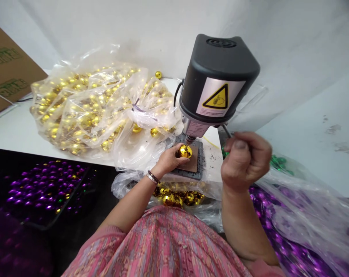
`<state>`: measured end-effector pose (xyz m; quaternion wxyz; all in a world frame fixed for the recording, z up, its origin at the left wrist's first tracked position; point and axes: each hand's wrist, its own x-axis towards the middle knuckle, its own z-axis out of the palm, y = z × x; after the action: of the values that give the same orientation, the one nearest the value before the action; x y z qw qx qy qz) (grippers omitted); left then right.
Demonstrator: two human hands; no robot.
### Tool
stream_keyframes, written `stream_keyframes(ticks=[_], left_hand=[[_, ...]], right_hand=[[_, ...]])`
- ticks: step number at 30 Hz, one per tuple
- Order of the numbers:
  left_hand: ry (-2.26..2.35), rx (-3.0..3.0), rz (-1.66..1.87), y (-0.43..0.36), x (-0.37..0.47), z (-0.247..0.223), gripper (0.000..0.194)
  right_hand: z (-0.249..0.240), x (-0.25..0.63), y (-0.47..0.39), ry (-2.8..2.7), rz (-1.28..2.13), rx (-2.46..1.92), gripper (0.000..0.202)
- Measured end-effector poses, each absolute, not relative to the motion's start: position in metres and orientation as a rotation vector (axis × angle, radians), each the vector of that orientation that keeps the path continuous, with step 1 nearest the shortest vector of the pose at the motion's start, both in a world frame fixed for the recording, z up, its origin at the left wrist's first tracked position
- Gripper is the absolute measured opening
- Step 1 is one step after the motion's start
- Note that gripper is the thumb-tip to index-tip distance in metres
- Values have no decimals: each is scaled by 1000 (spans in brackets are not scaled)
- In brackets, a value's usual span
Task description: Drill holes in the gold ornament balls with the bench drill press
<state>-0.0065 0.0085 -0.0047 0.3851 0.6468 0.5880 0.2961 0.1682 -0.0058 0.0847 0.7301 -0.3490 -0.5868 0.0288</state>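
My left hand pinches a shiny gold faceted ball on a brown board that lies on the dark base of a bench drill press. The drill's chuck stands right over the ball, with the bit at its top; how deep the bit reaches, I cannot tell. My right hand is closed around the drill's lever, to the right of the machine's head. Its grip hides the lever's end.
A big clear bag of gold balls covers the table's left side. Loose gold balls lie in an open bag at my lap. Purple balls are below left, more purple ones bagged at right. A cardboard box stands far left.
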Motion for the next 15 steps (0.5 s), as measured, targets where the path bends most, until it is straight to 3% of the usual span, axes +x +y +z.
stream_keyframes(ticks=[6,13,15], left_hand=[[1383,1583,813,-6,-18,-1,67],[1213,1658,670,-38,-65,13,68],[1384,1626,764,-31,-77,16,56]], right_hand=[[132,166,3,-1276,139,-833,27],[129,165,2,-1256,184,-812,25],[128,165,2,-1240,174,-809,26]])
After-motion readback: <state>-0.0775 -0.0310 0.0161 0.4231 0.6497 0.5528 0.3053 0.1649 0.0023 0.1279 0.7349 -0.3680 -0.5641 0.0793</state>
